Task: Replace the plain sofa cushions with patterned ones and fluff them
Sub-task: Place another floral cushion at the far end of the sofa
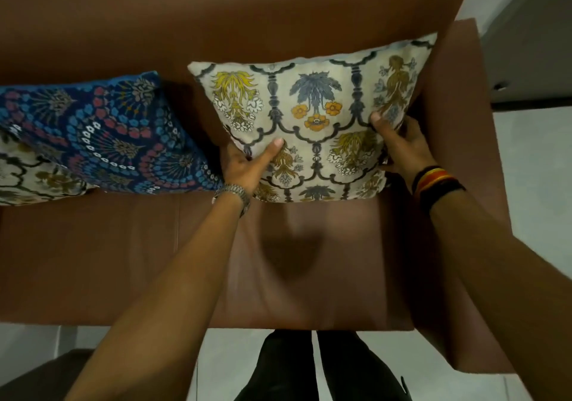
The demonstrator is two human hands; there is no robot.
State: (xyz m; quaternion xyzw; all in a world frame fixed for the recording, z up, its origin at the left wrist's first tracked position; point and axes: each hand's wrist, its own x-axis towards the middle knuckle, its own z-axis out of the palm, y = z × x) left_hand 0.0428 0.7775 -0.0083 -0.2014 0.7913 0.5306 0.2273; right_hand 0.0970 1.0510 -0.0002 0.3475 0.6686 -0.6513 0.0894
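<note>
Both hands clamped on cream floral cushion (312, 122): left hand (247, 165) at lower left edge, right hand (399, 146) at lower right edge. Cushion upright against backrest at right end of brown sofa (123, 261), just beside armrest. Blue patterned cushion (99, 134) leans near middle; second cream patterned cushion (28, 171) partly visible at left edge. No plain cushions in view. Judgement: swap looks done; fluffing and final squaring left.
</note>
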